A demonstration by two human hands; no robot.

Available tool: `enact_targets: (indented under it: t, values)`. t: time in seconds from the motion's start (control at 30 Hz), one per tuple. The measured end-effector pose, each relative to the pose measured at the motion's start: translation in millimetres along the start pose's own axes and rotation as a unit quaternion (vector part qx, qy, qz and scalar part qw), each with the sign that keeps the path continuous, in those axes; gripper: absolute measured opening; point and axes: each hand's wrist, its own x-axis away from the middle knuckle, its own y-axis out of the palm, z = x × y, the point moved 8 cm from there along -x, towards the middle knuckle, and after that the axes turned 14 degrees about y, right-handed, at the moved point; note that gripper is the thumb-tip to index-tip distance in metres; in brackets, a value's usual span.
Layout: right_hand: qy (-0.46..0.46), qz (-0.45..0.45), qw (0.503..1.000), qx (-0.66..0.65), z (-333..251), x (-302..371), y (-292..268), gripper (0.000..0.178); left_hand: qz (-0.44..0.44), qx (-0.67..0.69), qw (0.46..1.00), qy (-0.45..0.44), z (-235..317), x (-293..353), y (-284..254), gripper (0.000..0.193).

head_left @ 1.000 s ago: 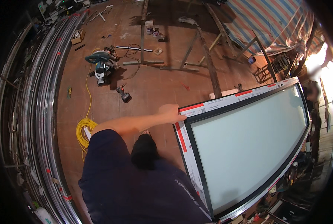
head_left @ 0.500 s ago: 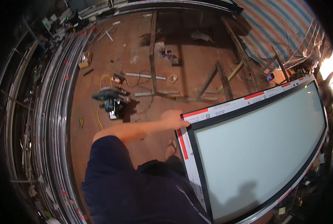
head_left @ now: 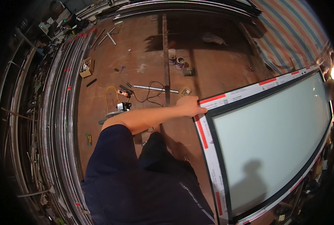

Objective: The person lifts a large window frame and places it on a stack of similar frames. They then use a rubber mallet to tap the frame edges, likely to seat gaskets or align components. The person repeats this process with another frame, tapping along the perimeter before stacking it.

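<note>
Gripping the top corner of the big glazed window frame (head_left: 268,146) that stands on edge at the person's right, the left hand (head_left: 189,106) is closed on its rim; the right hand is unseen, and this likely heavy, stiff, breakable panel is best held by the frame edges.

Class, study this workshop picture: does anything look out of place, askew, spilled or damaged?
The floor is cluttered: a yellow cable, a metal bar, two paint cans and an open cardboard box lie scattered. The glazed window frame, gripped at its corner by the left hand, shows no visible damage.
</note>
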Motion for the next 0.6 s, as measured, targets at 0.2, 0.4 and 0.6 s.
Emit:
enact_targets:
  t: [0.2,0.4,0.6]
  values:
    - [-0.041,0.021,0.999,-0.001,-13,45,10,0.073,-0.022,0.029,0.997,0.07,28,5,-44,0.077]
    - [-0.095,-0.014,0.995,0.024,-49,124,39,0.064,-0.008,0.015,0.998,0.057,68,44,-131,0.08]
    - [-0.13,-0.042,0.989,0.06,-70,109,95,0.056,0.004,-0.005,1.0,0.024,71,-6,-104,0.076]
